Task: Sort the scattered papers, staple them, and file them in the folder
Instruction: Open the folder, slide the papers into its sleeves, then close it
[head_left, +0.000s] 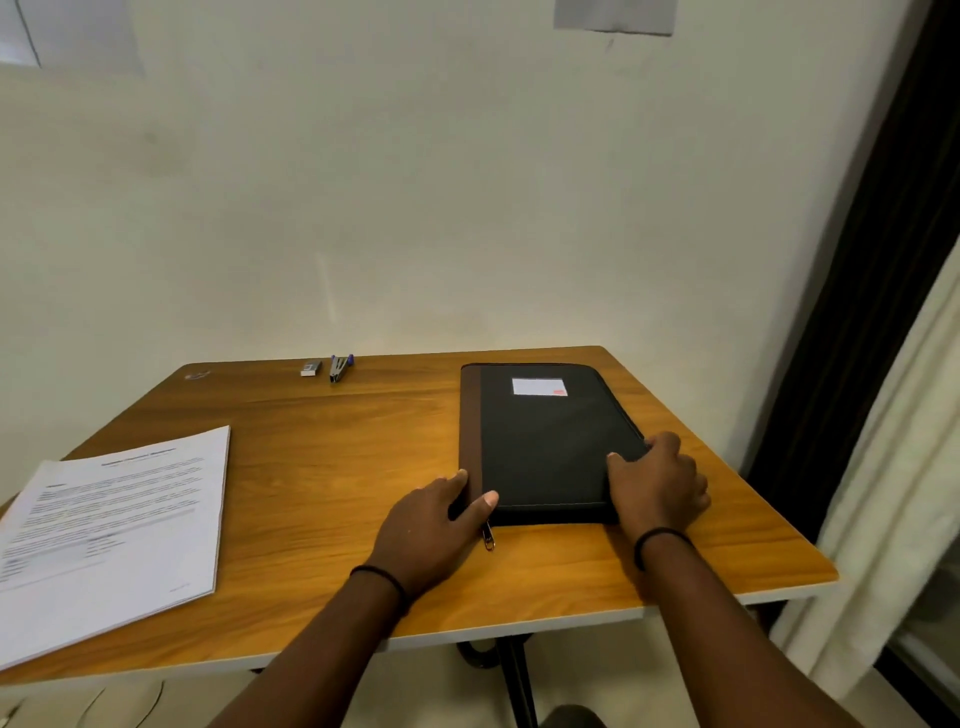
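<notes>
Both hands grip the closed zip folder (545, 447): left hand (431, 525) at its spine corner, right hand (657, 486) at its edge. Unzipping likely comes next; the papers (114, 535) wait stacked.

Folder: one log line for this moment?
folder zipped, flat | left hand grips near-left corner | right hand grips right edge | papers stacked left

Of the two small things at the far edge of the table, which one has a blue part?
The stapler, the right one of the two: its far end is blue. The small box left of it is only pale grey.
</notes>
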